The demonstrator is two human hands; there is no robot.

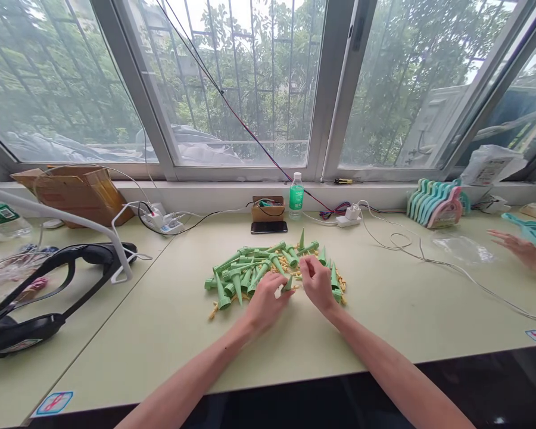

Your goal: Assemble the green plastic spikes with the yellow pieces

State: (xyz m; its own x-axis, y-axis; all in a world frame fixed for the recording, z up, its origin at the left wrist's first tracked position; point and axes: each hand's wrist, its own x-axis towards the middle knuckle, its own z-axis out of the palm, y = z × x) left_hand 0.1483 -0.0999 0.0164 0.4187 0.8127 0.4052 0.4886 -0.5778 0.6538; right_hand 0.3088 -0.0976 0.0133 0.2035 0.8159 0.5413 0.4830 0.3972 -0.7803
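Note:
My left hand (268, 301) has its thumb and fingers closed around a green plastic spike (288, 283), which points upward. Close to its right, my right hand (317, 282) is curled with the fingertips pinched together; what they hold, if anything, is hidden. A heap of green hollow cone spikes with ribbed collars (234, 274) spreads behind and to the left of both hands. More green spikes (334, 277) stand or lean just right of my right hand. Small yellow pieces (213, 311) are scattered under and around the heap.
Behind the heap are a dark phone (268, 227), a small cardboard box (268, 210) and a green-labelled bottle (296, 195). Black goggles-like headgear (62, 286) sits left. At right, another person's hand (522, 247) is near blue hangers (533, 229); a white cable (469, 280) crosses the table.

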